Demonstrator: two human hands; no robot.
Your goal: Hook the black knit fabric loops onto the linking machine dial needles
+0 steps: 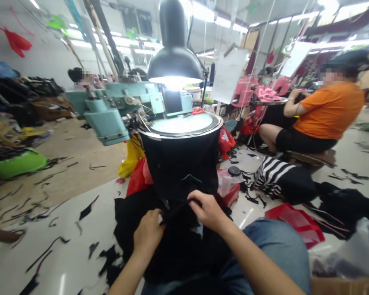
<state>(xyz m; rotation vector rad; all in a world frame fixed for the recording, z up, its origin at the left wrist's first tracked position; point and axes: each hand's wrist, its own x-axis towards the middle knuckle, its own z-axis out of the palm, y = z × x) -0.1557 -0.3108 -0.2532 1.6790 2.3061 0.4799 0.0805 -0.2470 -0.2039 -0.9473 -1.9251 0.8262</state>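
Observation:
A piece of black fabric (184,241) lies over my lap. My left hand (149,229) is closed on its edge at the left. My right hand (206,209) pinches the same fabric further right and slightly higher, and a folded strip stretches between the two. Just beyond my hands, black cloth (181,159) hangs from the round plate (184,123) of a sewing machine (107,119) with a pale teal body. Above the plate, a black lamp (175,65) shines down. Red-handled scissors (198,111) rest at the plate's back edge.
Fabric scraps (89,208) litter the floor on the left, near a green basin (18,162). On the right, a person in an orange shirt (329,110) sits at a pink machine (244,92). Striped black-and-white cloth (276,176) and a red bag (295,223) lie beside my knee.

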